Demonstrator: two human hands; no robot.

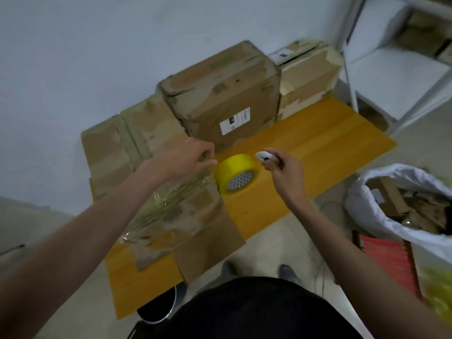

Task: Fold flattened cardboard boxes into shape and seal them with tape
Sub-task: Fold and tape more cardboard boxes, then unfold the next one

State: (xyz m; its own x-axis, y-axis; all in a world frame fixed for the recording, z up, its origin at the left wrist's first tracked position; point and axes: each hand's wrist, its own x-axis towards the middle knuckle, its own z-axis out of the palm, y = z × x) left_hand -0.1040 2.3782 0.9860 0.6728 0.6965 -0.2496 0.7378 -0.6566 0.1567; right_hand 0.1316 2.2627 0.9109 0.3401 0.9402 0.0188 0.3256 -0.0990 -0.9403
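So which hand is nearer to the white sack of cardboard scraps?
Right. The right hand, gripping a small white cutter, is between the yellow tape roll and the sack; the left hand is beyond the roll.

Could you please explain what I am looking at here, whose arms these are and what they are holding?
There is no machine: a camera worn on a person's head looks down at their own bare arms. On the yellow table lie cardboard boxes, some already taped, and a roll of yellow tape. The left hand pinches what seems to be the tape's loose end over the box being sealed. The right hand grips a small white cutter. A white sack of cardboard scraps stands on the right.
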